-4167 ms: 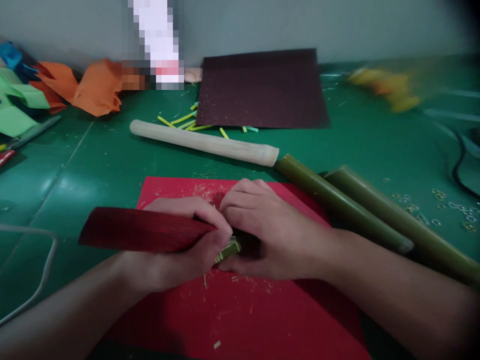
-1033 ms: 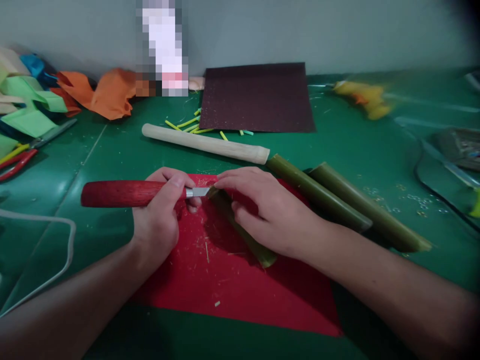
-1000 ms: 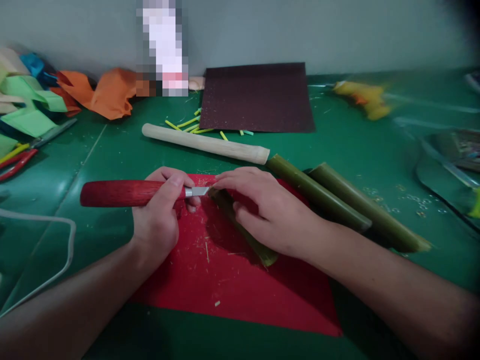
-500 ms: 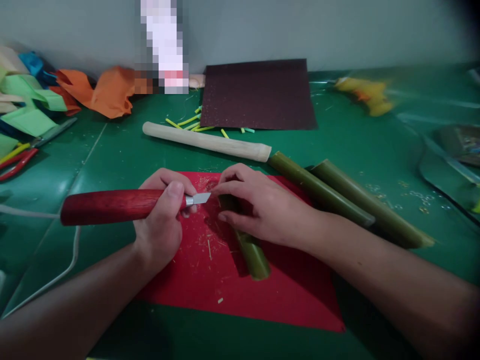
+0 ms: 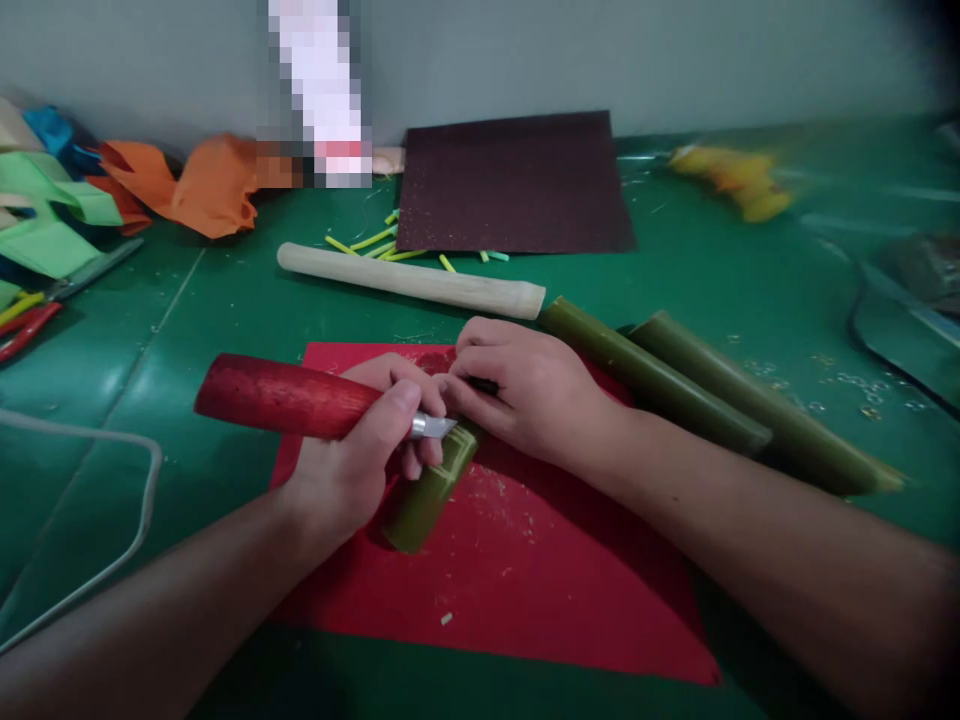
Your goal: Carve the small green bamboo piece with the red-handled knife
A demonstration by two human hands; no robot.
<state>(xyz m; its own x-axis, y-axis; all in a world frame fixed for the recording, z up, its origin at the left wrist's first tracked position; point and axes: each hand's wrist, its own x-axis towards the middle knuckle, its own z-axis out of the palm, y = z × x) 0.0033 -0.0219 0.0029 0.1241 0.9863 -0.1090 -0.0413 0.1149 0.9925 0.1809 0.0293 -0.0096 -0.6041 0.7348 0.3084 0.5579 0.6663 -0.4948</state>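
Observation:
My left hand (image 5: 367,430) is closed round a carving knife (image 5: 289,397) with a thick red wooden handle. Its short slanted blade lies at the surface of a green bamboo piece (image 5: 427,495), where pale lines are cut into the skin. Gripping the far end of that bamboo is my right hand (image 5: 517,385), whose fingers hide part of it. The bamboo slants across a red sheet (image 5: 540,580) strewn with fine shavings, its near end toward me and to the left.
Behind lie a pale peeled stick (image 5: 409,280), a dark sheet (image 5: 517,190) and yellow-green sticks (image 5: 375,240). Two green bamboo lengths (image 5: 652,375) (image 5: 757,400) rest at right. Orange paper (image 5: 214,185), red-handled scissors (image 5: 26,330) and a white cable (image 5: 150,500) are at left.
The bamboo has turned so its near end points left instead of right. My left hand has brought the knife right and down onto it. My right hand has closed on the bamboo.

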